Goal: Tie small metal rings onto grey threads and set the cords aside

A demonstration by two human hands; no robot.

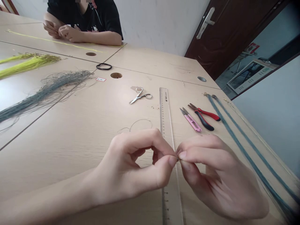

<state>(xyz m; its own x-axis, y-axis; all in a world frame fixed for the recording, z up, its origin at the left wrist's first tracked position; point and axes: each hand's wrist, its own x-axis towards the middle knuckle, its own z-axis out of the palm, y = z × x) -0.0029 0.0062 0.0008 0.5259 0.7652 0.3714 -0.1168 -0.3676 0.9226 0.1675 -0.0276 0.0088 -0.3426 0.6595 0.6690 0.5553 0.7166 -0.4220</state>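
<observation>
My left hand (140, 162) and my right hand (215, 172) meet fingertip to fingertip above a clear ruler (167, 118). Both are closed in a pinch at one spot. Whatever lies between the fingertips is tiny and mostly hidden, with only a dark speck showing. A thin thread (140, 121) curls on the table just beyond my left hand; whether it runs into my fingers I cannot tell. Past my right hand lie pink thread snips (191, 120) and red-and-black pliers (204, 116). Small silver scissors (139, 96) rest open left of the ruler.
Grey-blue thread bundles (42, 93) and yellow ones (25, 65) lie at the left. Teal strands (241, 143) run along the right edge. A black band (104, 66) lies near a table hole (116, 75). Across the table sits a person in black (82, 18), hands together.
</observation>
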